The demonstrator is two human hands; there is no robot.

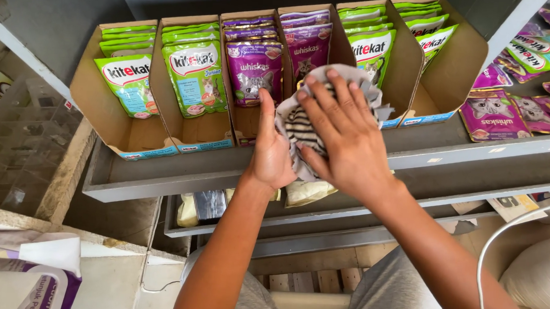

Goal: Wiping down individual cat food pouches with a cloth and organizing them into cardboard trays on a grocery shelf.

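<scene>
My right hand lies flat, fingers spread, on a grey striped cloth and presses it against something hidden beneath. My left hand holds the cloth's left side, fingers upright beside a purple pet-food pouch. Both hands are over the front of a grey metal shelf. Behind them stand open cardboard display boxes filled with green pouches and purple pouches.
Loose purple and green pouches lie on the shelf to the right. A lower shelf holds pale packets. A clear plastic crate stands at left, a white sack at lower right, and a white cable curves nearby.
</scene>
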